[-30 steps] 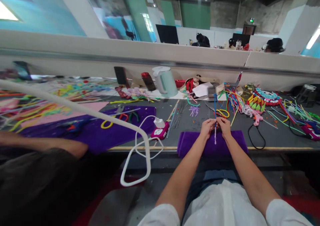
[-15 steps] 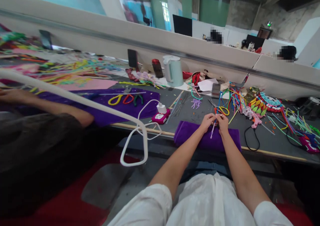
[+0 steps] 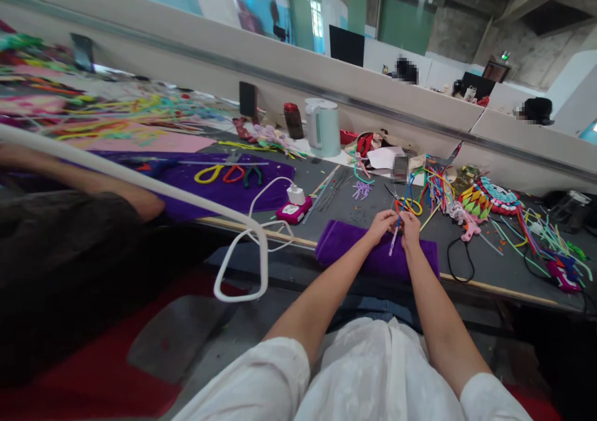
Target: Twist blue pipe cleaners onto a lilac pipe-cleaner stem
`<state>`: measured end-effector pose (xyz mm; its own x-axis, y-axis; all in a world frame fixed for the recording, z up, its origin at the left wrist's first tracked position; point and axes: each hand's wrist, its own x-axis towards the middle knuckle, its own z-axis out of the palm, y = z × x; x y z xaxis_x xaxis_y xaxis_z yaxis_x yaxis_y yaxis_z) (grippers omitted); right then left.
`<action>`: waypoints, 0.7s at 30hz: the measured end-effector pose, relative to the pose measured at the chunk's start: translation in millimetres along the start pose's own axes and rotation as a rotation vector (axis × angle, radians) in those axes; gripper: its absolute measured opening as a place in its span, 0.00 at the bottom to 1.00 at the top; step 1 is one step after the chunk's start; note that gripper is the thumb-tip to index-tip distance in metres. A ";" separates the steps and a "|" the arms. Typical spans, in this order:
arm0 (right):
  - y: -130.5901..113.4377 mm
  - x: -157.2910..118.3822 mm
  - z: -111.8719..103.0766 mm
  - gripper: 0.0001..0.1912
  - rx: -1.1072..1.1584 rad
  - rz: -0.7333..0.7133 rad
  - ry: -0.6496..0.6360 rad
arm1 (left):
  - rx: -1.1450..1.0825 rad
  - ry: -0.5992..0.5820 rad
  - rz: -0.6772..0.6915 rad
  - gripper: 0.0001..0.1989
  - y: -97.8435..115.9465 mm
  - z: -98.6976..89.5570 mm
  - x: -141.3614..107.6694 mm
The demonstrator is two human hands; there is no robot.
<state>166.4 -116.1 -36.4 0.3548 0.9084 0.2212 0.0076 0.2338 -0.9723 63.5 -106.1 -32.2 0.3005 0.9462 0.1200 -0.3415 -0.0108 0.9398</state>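
Note:
My left hand (image 3: 382, 223) and my right hand (image 3: 410, 228) meet over a rolled purple towel (image 3: 342, 247) at the table's front edge. Pinched between their fingertips is a thin pipe cleaner piece, with a pale lilac end (image 3: 392, 244) hanging down towards me and a blue part at the fingers. The fingers hide much of it. Just beyond my hands lie scissors with yellow-and-red handles (image 3: 414, 207). A bunch of coloured pipe cleaners (image 3: 436, 181) spreads behind them to the right.
A white kettle (image 3: 329, 129) and a dark red-lidded bottle (image 3: 293, 121) stand at the back. Left of the towel are a pink power socket (image 3: 293, 211) and a white tubular frame (image 3: 265, 265). Another person's arm (image 3: 93, 181) rests at far left, near pliers (image 3: 253, 176). A glue gun (image 3: 562, 268) lies right.
The view has shifted slightly, so the table scene sits a little further left. Both my hands stay together over the towel, still pinching the pipe cleaner piece.

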 end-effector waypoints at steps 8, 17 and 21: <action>8.9 0.5 2.0 0.17 0.080 0.063 0.051 | 0.278 0.337 0.368 0.26 -0.1 -4.2 4.4; 9.0 -1.4 1.1 0.14 0.089 0.019 0.003 | 0.809 0.355 0.526 0.04 1.9 -1.2 -5.4; 11.4 -0.5 1.4 0.15 0.014 -0.022 0.004 | 0.927 0.369 0.469 0.05 5.1 0.9 -9.8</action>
<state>165.0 -113.5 -47.5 0.3583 0.9017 0.2418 0.0022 0.2582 -0.9661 59.6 -115.7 -28.3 -0.0212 0.8215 0.5699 0.4949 -0.4867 0.7199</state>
